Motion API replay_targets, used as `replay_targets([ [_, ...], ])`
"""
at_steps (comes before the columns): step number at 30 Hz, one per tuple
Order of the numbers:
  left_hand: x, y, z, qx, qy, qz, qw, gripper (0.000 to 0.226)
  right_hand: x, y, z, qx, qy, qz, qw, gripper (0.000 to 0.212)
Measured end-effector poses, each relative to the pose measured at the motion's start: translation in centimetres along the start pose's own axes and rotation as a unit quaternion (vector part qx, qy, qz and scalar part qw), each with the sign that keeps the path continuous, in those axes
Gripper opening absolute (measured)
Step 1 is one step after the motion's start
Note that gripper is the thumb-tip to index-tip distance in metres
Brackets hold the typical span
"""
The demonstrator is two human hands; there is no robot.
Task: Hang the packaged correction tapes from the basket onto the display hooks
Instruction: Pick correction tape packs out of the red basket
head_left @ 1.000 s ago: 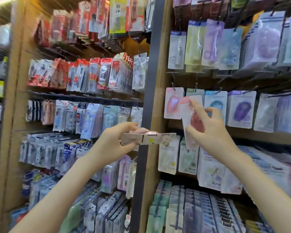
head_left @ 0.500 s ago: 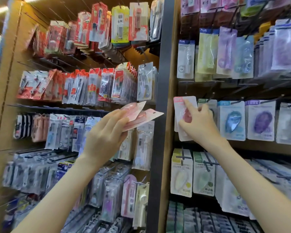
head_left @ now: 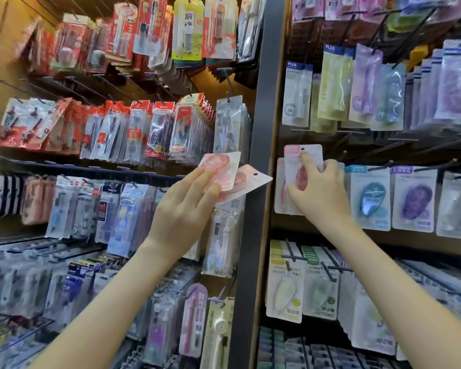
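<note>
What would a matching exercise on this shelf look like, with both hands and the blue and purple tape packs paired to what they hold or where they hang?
Column one:
1. right hand
2. left hand
3. blue tape pack
4. purple tape pack

Column two:
A. holds two pink packs, fanned
B. hangs directly right of the blue one
C. holds a single pink pack against the display
D. hangs just right of the right hand

Pairs: 1-C, 2-A, 3-D, 4-B

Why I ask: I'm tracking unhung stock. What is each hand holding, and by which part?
Left grip: two pink correction tape packs, by their lower ends. Right grip: one pink pack, over its blister, forefinger beside the hang hole.
</note>
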State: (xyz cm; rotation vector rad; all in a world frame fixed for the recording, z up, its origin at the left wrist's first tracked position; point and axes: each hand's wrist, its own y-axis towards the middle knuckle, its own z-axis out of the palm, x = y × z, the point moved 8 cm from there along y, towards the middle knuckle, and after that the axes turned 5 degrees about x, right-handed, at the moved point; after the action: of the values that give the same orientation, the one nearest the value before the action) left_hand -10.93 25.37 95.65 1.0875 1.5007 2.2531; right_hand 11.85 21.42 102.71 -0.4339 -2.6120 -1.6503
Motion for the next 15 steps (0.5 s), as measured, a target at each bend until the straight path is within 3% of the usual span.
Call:
replay_targets([
  [6, 0.0, -0.4, 0.4, -0.005, -0.002, 0.003, 1.0, 0.023, 0.0, 0.4, 0.0, 0.024, -0.048, -0.036, 0.998, 0.069],
  [11, 0.2, -0.8, -0.1, -0.001, -0.014, 0.002, 1.0, 0.034, 0.5, 0.1, 2.0, 0.045, -0.019, -0.033, 0.998, 0.078],
  [15, 0.3, -1.5, -1.2, -0.002, -0.015, 0.016, 1.0, 0.028, -0.6, 1.3, 5.0, 0.091, -0.014, -0.007, 0.996, 0.06],
])
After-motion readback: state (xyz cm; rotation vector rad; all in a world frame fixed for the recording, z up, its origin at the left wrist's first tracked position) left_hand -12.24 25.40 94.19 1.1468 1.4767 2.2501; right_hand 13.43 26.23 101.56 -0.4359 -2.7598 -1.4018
